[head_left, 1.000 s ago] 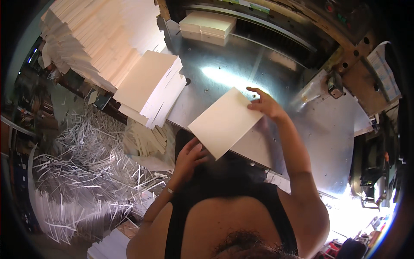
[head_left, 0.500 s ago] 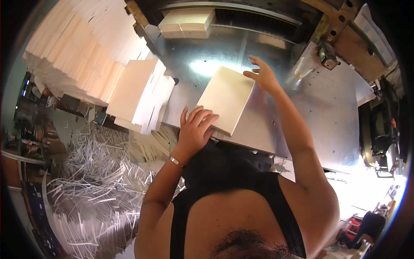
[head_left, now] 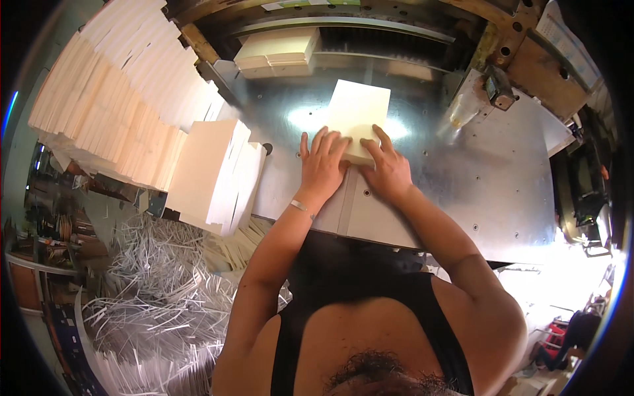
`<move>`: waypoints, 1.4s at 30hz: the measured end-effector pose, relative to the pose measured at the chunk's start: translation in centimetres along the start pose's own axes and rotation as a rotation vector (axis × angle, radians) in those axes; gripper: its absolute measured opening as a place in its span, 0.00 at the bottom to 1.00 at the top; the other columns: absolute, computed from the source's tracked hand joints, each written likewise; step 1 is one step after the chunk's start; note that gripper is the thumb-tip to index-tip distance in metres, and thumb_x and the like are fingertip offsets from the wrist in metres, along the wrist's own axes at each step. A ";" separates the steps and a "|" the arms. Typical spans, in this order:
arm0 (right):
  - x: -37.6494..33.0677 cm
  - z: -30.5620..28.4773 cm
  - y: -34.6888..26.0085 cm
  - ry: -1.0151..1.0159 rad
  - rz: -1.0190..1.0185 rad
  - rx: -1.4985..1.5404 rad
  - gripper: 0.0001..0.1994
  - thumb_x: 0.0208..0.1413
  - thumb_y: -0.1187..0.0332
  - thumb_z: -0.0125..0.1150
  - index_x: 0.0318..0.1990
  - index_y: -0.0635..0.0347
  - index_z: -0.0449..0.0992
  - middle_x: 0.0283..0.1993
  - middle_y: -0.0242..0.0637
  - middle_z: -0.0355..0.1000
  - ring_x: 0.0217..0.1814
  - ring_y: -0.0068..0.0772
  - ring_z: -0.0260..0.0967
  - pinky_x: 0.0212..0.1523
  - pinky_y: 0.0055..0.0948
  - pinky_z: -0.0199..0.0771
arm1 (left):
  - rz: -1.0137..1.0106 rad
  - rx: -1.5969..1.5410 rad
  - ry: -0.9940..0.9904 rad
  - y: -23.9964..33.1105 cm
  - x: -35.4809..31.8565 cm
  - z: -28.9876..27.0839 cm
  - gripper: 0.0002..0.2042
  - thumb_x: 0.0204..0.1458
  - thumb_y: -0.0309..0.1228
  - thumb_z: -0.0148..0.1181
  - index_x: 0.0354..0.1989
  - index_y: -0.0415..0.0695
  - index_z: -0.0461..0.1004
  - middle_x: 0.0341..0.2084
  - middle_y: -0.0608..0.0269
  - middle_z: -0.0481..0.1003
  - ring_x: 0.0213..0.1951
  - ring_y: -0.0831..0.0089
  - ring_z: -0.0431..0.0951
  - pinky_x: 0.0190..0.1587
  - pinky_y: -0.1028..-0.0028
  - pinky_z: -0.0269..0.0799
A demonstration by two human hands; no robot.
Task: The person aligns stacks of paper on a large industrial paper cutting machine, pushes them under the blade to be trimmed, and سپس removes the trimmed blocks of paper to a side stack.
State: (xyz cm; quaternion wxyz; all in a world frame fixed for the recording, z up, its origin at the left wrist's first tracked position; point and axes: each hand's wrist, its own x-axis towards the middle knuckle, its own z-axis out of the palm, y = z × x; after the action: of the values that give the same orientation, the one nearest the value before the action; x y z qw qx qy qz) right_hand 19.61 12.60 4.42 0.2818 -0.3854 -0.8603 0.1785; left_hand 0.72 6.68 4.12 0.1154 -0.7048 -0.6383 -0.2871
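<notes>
Two hands, left hand [head_left: 321,168] and right hand [head_left: 389,173], press flat, fingers spread, on one paper stack [head_left: 358,119].

You see no packages or screens; only a pale sheet with printed lines [head_left: 566,39], like a notice, hangs at the far right upper corner above the metal table [head_left: 502,191]

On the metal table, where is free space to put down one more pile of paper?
Bare metal table lies right of the right hand, up to the machine corner. A smaller patch lies between the paper stack and the leaning stacks beside the left hand. The left edge is crowded.
</notes>
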 end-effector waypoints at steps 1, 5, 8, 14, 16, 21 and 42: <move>1.5 0.6 1.4 0.025 -0.019 -0.033 0.31 0.45 0.66 0.76 0.60 0.47 0.72 0.78 0.51 0.53 0.50 0.61 0.79 0.49 0.50 0.83 | -0.045 -0.023 -0.076 -0.3 0.8 0.4 0.36 0.48 0.35 0.74 0.68 0.55 0.67 0.67 0.58 0.64 0.74 0.50 0.56 0.75 0.38 0.42; 7.1 2.5 4.0 0.106 -0.029 -0.067 0.28 0.47 0.68 0.74 0.58 0.48 0.72 0.76 0.48 0.58 0.48 0.60 0.80 0.49 0.48 0.83 | -0.191 -0.068 -0.153 -0.9 0.2 1.7 0.54 0.45 0.48 0.76 0.79 0.53 0.48 0.77 0.39 0.41 0.77 0.32 0.37 0.74 0.33 0.35; 12.3 3.8 5.8 0.172 -0.045 -0.028 0.28 0.47 0.70 0.73 0.59 0.49 0.72 0.76 0.47 0.57 0.51 0.62 0.79 0.51 0.50 0.83 | -0.239 -0.127 -0.163 -1.5 0.1 2.6 0.53 0.48 0.53 0.73 0.79 0.50 0.48 0.78 0.37 0.40 0.78 0.33 0.37 0.74 0.33 0.34; 22.2 5.4 9.5 0.185 -0.011 0.046 0.28 0.48 0.72 0.73 0.59 0.54 0.74 0.77 0.45 0.58 0.63 0.63 0.72 0.61 0.50 0.77 | -0.260 -0.078 -0.356 -0.9 1.5 2.2 0.52 0.51 0.56 0.69 0.79 0.48 0.48 0.78 0.33 0.39 0.78 0.35 0.37 0.75 0.35 0.31; 24.9 6.4 9.9 0.159 0.007 0.073 0.28 0.49 0.72 0.71 0.60 0.52 0.73 0.77 0.47 0.57 0.66 0.65 0.69 0.63 0.50 0.75 | -0.284 -0.062 -0.410 -0.8 1.9 2.3 0.51 0.51 0.57 0.68 0.79 0.47 0.50 0.77 0.32 0.42 0.78 0.35 0.39 0.75 0.36 0.31; 29.8 10.7 11.4 0.267 -0.039 0.114 0.24 0.54 0.73 0.61 0.60 0.48 0.72 0.76 0.51 0.58 0.59 0.68 0.74 0.59 0.52 0.78 | -0.287 -0.015 -0.483 -0.7 2.2 2.2 0.50 0.51 0.59 0.67 0.78 0.46 0.53 0.76 0.31 0.45 0.77 0.34 0.42 0.74 0.35 0.32; 34.1 10.2 15.1 0.314 0.025 0.051 0.38 0.47 0.56 0.76 0.68 0.45 0.69 0.72 0.50 0.66 0.63 0.59 0.74 0.70 0.51 0.67 | -0.347 -0.081 -0.584 -1.6 3.3 1.9 0.50 0.51 0.62 0.66 0.76 0.43 0.56 0.74 0.27 0.48 0.76 0.29 0.42 0.72 0.29 0.28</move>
State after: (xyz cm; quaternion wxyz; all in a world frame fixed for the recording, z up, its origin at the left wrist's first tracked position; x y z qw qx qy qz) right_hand 3.17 47.37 0.40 0.4204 -0.4118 -0.7960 0.1414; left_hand -0.25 10.69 4.14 -0.1508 -0.6421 -0.7430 -0.1139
